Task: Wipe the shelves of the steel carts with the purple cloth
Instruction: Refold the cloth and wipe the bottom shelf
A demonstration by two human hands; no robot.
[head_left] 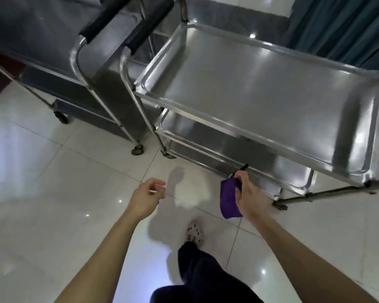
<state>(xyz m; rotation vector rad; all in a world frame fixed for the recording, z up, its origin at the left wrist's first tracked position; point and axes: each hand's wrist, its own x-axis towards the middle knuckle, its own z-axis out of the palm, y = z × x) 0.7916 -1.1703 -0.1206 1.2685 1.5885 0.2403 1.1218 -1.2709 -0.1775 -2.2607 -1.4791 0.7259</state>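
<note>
**Purple cloth in right grip, two steel carts ahead, shelves not yet touched**

Before me, on pale floor tiles (53, 171), stand two steel carts side by side.

- Right cart (260, 88): top shelf a shallow tray with a raised rim, bare and glossy; lower shelf (217, 145) beneath it, partly shadowed. Nearest to me.
- Left cart (92, 68): darker, two black-sleeved handles (149, 25) at its end; shelves only partly in view.
- Purple cloth (229, 199): hangs folded from my right hand (248, 197), in front of the right cart's lower shelf and apart from it. Soft, light and limp, I judge; it will bunch unless spread flat under the palm, so it is best held across its middle, fingers splayed on top.
- Right grip: clenched on the cloth, with a thin dark item, too small to identify, also pinched at the fingertips.
- Left hand (146, 197): loosely curled, grasping nothing, over the floor.
- Wet steel is likely slippery; steadying the cart's rim seems wise.
</note>
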